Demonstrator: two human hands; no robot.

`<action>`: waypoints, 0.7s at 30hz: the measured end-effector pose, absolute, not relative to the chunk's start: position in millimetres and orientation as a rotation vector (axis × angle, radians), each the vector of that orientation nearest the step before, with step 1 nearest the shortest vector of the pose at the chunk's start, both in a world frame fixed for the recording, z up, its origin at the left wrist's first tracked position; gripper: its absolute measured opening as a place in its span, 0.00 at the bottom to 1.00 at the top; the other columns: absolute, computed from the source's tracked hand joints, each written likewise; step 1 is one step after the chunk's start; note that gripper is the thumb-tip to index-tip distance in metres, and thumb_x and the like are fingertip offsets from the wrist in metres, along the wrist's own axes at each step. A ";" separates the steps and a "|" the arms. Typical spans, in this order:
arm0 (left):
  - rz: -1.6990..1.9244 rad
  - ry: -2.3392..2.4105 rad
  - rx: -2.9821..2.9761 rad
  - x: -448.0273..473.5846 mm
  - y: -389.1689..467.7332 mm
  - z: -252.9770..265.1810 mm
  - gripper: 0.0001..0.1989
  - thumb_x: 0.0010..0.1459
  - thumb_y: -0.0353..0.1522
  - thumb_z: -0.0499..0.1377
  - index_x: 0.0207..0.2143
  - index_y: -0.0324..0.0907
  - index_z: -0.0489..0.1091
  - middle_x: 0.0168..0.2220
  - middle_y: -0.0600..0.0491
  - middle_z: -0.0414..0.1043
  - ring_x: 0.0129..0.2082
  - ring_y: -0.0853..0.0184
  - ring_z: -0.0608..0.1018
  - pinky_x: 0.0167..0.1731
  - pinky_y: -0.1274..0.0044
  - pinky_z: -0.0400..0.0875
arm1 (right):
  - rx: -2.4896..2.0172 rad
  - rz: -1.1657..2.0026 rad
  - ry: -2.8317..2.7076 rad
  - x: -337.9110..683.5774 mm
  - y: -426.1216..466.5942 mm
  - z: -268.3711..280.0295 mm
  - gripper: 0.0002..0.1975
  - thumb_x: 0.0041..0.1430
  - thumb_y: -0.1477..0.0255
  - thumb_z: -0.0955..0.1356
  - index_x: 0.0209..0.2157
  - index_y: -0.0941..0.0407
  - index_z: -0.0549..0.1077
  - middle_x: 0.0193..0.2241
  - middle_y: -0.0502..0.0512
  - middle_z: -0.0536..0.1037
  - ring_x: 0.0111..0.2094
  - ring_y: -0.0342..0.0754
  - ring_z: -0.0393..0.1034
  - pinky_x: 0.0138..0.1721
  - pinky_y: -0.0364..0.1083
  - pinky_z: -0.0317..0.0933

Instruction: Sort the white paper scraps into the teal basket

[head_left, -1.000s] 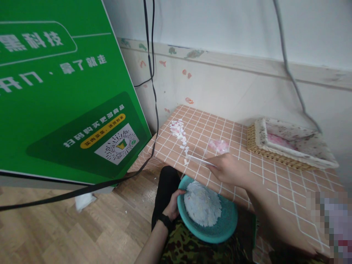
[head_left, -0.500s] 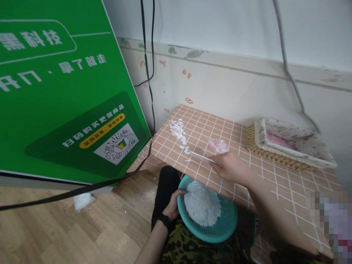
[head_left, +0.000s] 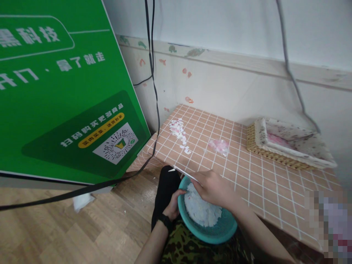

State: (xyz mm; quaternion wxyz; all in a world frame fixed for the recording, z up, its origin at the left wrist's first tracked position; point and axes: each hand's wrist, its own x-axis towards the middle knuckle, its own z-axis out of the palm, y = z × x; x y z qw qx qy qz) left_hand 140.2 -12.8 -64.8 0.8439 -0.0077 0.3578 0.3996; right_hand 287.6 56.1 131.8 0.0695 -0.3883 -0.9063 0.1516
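Note:
My left hand (head_left: 173, 206) is closed on the left rim of a teal plastic basket (head_left: 202, 236) at my lap. Inside lies a heap of small white flakes or paper pieces (head_left: 205, 211). Between the fingers of my right hand (head_left: 216, 187) is a thin white stick (head_left: 184, 173), pointing left above the basket's far rim. At the stick's tip shows a small white piece (head_left: 171, 170); whether it is stuck there I cannot tell. On the checked table, a pile of white and pink pieces (head_left: 177, 128) trails toward the near edge. A clear bag with pink contents (head_left: 219, 146) lies nearby.
A lined wicker basket (head_left: 280, 157) stands on the table (head_left: 236, 161) by the wall. To the left rises a green panel (head_left: 68, 110) with a dark cable (head_left: 156, 110) hanging beside it. Something white (head_left: 82, 201) lies on the wooden floor.
My right hand has moved from over the table back toward me, with the stick, and is now above the teal basket. A white piece near the table edge is gone from there.

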 end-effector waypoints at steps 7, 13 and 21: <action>0.820 0.791 -0.053 140.2 -13.9 -71.8 0.16 0.48 0.34 0.58 0.37 0.32 0.75 0.29 0.45 0.80 0.32 0.57 0.79 0.40 0.67 0.69 | -1.434 0.301 -2.582 307.2 93.8 134.0 0.13 0.63 0.73 0.58 0.34 0.58 0.72 0.29 0.57 0.77 0.29 0.46 0.69 0.31 0.43 0.53; 0.816 0.807 -0.067 141.9 -12.8 -72.3 0.17 0.48 0.33 0.58 0.38 0.30 0.74 0.27 0.44 0.79 0.30 0.58 0.79 0.38 0.68 0.69 | -1.438 0.295 -2.724 323.0 107.2 150.9 0.11 0.59 0.73 0.60 0.26 0.57 0.71 0.23 0.55 0.75 0.24 0.44 0.65 0.28 0.44 0.49; 0.815 0.803 -0.064 140.0 -13.3 -69.0 0.16 0.49 0.33 0.57 0.38 0.31 0.74 0.28 0.44 0.79 0.32 0.56 0.79 0.39 0.67 0.69 | -1.312 0.192 -2.752 329.4 125.9 162.7 0.11 0.58 0.73 0.61 0.23 0.56 0.68 0.24 0.55 0.73 0.27 0.46 0.63 0.30 0.45 0.49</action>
